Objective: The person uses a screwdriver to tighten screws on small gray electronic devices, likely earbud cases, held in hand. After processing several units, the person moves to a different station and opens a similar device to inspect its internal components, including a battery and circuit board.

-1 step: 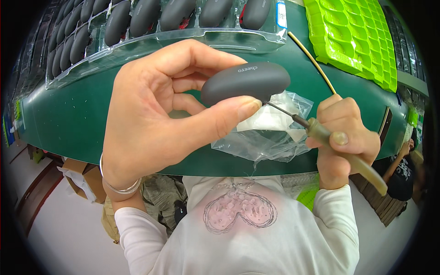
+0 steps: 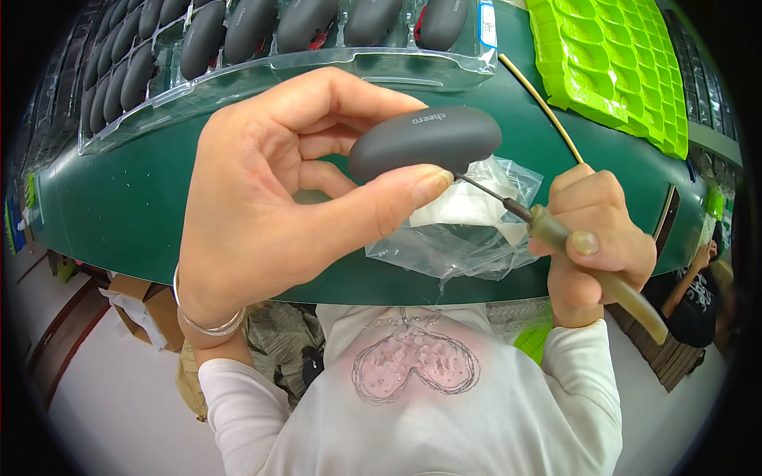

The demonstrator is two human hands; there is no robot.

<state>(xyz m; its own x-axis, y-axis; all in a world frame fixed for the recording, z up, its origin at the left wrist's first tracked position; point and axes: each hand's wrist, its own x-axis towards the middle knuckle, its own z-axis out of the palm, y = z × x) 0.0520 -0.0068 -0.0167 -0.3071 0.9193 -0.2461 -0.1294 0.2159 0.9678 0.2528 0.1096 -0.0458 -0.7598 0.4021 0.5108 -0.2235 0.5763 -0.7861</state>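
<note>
My left hand (image 2: 278, 190) pinches a dark grey, rounded oblong plastic case (image 2: 429, 143) between thumb and fingers, above the table. In my right hand (image 2: 599, 238) is a hand tool (image 2: 548, 230) with a thin dark metal shaft and a translucent yellowish handle, screwdriver-like. Its tip reaches the lower edge of the case beside my left thumb; the exact contact point is hidden. Under both, a crumpled clear plastic bag (image 2: 452, 250) with white material (image 2: 456, 202) lies on the green table (image 2: 119, 214).
A clear tray (image 2: 317, 67) of similar dark cases (image 2: 246, 32) spans the far left. At the far right is a bright green moulded tray (image 2: 611, 71). A thin tan stick (image 2: 544, 103) runs toward my right hand. Another person (image 2: 694, 293) is at the right edge.
My right hand and the tool have shifted very slightly left. The left hand and the case have hardly moved.
</note>
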